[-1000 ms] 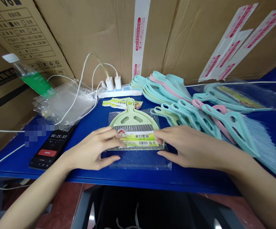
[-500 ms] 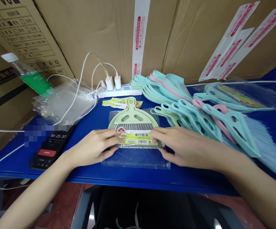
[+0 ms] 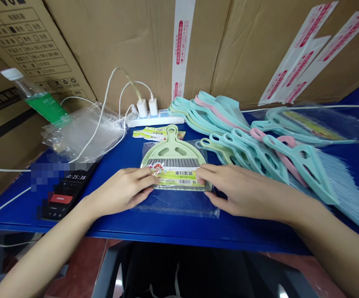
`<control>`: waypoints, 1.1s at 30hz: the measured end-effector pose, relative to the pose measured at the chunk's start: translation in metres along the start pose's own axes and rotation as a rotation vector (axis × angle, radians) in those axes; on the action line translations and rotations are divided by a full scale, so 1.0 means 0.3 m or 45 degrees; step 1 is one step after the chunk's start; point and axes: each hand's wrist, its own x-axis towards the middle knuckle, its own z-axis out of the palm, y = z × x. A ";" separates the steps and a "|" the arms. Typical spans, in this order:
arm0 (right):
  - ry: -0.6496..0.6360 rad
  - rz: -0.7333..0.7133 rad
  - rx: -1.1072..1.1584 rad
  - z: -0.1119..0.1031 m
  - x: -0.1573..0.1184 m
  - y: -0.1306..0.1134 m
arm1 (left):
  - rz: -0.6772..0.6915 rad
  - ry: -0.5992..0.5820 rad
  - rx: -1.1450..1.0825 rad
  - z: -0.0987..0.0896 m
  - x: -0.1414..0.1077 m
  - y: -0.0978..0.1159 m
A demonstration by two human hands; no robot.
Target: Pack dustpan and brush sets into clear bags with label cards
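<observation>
A pale green brush and dustpan set [image 3: 175, 151] lies inside a clear plastic bag [image 3: 179, 207] in front of me, its handle pointing away. Across its grey bristles runs a yellow and white label card [image 3: 179, 176]. My left hand [image 3: 132, 186] grips the left edge of the bagged set, fingers on top and thumb below. At the right edge, my right hand [image 3: 223, 186] pinches the bag and set in the same way. The bag's loose end lies flat toward the table's front edge.
Dustpans [image 3: 210, 111] and brushes [image 3: 254, 153] in blue, green and pink lie to the right, beside a bagged blue set [image 3: 309, 124]. A power strip [image 3: 157, 120], label cards [image 3: 151, 133], clear bags [image 3: 86, 128], a bottle [image 3: 43, 101] and a phone [image 3: 68, 192] are behind and left.
The bagged set has shifted very slightly away from me, and the bag's near end with it. Both hands keep their grip on its sides.
</observation>
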 end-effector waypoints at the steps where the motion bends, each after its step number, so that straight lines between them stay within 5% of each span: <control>1: -0.005 0.006 0.002 0.000 0.002 0.001 | 0.005 0.005 -0.001 0.000 0.000 0.000; 33: -0.039 0.043 0.246 0.009 0.000 0.015 | -0.046 0.023 -0.162 -0.001 -0.004 0.003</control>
